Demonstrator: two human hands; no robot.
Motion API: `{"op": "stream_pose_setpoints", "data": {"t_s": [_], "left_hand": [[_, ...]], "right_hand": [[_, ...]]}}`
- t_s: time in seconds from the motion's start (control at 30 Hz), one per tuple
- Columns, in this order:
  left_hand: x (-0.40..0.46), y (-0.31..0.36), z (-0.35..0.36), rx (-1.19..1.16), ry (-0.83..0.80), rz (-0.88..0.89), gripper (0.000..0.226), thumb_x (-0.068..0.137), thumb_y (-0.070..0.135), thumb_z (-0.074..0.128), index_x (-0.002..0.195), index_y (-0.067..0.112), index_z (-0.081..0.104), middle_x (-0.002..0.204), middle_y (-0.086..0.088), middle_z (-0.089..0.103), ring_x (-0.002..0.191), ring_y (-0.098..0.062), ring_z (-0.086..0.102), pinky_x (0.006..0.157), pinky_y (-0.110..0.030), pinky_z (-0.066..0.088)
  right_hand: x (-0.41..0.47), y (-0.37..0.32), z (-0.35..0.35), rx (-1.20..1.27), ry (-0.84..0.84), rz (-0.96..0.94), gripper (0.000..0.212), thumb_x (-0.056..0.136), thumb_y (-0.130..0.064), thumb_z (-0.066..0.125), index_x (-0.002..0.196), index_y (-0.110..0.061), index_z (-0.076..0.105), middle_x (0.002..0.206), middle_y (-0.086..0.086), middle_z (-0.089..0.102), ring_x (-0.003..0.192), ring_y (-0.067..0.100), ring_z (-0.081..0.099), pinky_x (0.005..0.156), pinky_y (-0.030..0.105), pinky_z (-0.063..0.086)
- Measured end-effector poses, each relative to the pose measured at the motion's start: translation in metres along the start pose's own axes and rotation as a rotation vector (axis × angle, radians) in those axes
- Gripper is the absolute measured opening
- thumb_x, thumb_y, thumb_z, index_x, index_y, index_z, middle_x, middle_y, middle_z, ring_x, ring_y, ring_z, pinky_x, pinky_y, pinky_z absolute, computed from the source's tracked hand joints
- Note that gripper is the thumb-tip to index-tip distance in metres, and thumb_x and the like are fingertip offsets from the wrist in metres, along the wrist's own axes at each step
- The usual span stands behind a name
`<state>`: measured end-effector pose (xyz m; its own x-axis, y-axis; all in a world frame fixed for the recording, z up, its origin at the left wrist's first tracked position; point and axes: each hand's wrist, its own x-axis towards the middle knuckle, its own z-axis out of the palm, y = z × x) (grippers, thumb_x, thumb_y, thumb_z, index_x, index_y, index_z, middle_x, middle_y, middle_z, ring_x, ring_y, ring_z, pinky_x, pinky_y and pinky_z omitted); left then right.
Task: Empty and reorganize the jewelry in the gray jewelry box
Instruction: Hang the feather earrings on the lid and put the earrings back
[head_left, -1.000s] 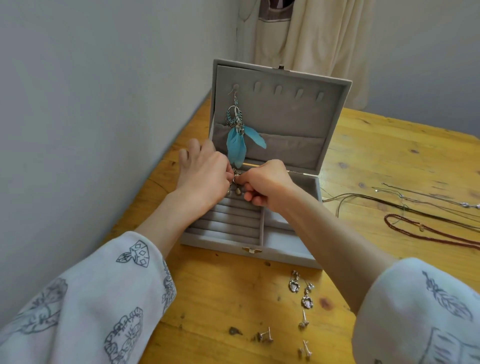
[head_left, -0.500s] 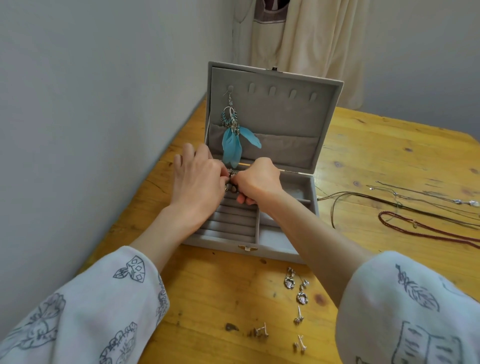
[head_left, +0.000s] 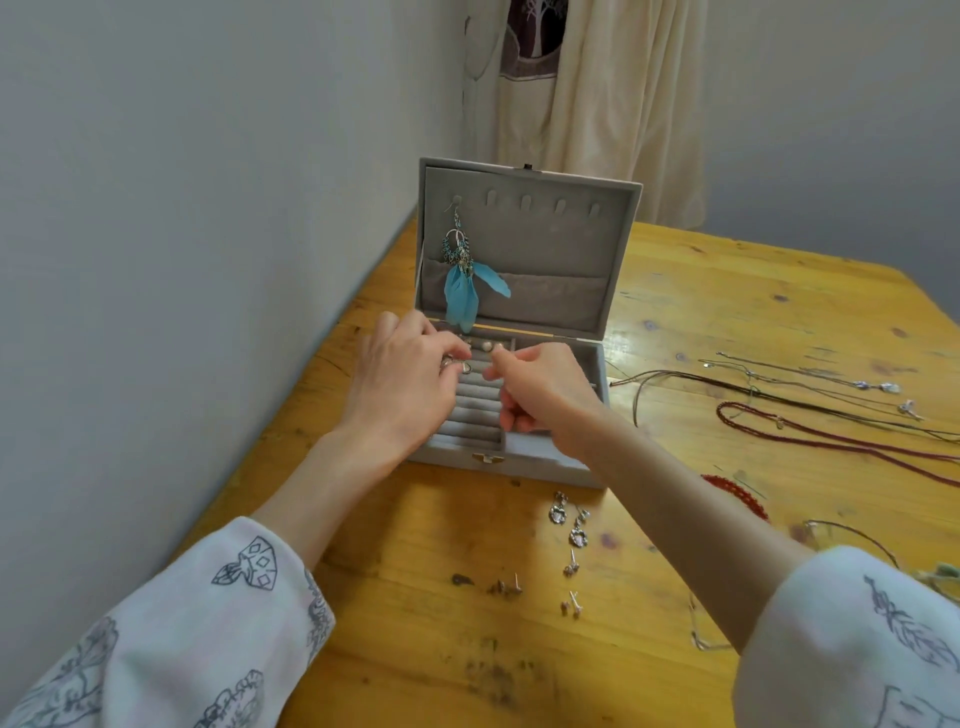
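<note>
the open gray velvet jewelry box (head_left: 545, 457) sits at the wooden table's (head_left: 415, 649) 12 o'clock. the left hand (head_left: 400, 384) pinches small silver rings (head_left: 96, 366) over the ring rolls; the right hand (head_left: 545, 384), touching it earlier, has drawn apart toward 3 o'clock, fingers curled, contents unclear. small pearl studs (head_left: 488, 347) now show between them.

the gray jewelry box (head_left: 524, 249) stands open on the desk, lid upright — a blue feather earring (head_left: 464, 280) hangs from the leftmost hook inside the lid. ring rolls (head_left: 475, 415) fill the left tray; pearl studs (head_left: 487, 347) sit at the back.
</note>
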<state>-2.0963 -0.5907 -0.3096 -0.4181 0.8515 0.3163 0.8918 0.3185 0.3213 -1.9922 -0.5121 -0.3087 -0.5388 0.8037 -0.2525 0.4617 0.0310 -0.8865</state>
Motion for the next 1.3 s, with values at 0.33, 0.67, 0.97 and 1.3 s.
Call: {"op": "stream_pose_setpoints", "data": {"t_s": [0.33,0.67,0.97,1.3], "left_hand": [[-0.089,0.029,-0.006,-0.288,-0.253,0.045,0.018,0.092,0.019,0.051,0.106,0.02,0.062,0.102,0.008,0.052,0.094,-0.003,0.047,0.085,-0.016,0.039],[-0.138,0.024,0.006,-0.297,-0.313,-0.041,0.018,0.088,0.023,0.058,0.104,0.023,0.064,0.099,0.008,0.048,0.096,-0.004,0.043,0.088,-0.018,0.037],[-0.139,0.027,0.014,-0.295,-0.243,-0.003,0.012,0.086,0.026,0.061,0.096,0.025,0.066,0.095,0.009,0.048,0.093,-0.003,0.042,0.083,-0.017,0.037],[-0.12,0.019,0.012,-0.261,-0.149,0.04,0.013,0.09,0.026,0.054,0.097,0.019,0.062,0.095,0.009,0.046,0.096,-0.004,0.042,0.083,-0.016,0.034]], "right_hand": [[-0.098,0.041,-0.026,-0.452,-0.041,-0.23,0.017,0.091,-0.022,0.053,0.095,-0.013,0.068,0.065,-0.011,0.055,0.061,0.006,0.054,0.06,0.022,0.046],[-0.126,0.071,-0.007,-0.662,-0.076,-0.405,0.016,0.086,-0.02,0.061,0.101,-0.021,0.066,0.094,-0.002,0.056,0.092,0.018,0.053,0.083,0.032,0.045],[-0.123,0.075,-0.004,-0.672,-0.056,-0.479,0.014,0.088,-0.019,0.058,0.094,-0.021,0.07,0.097,-0.002,0.062,0.096,0.016,0.053,0.087,0.035,0.044],[-0.102,0.062,-0.015,-0.51,-0.075,-0.451,0.013,0.088,-0.017,0.06,0.094,-0.014,0.071,0.086,-0.008,0.056,0.08,0.007,0.051,0.077,0.021,0.044]]}}
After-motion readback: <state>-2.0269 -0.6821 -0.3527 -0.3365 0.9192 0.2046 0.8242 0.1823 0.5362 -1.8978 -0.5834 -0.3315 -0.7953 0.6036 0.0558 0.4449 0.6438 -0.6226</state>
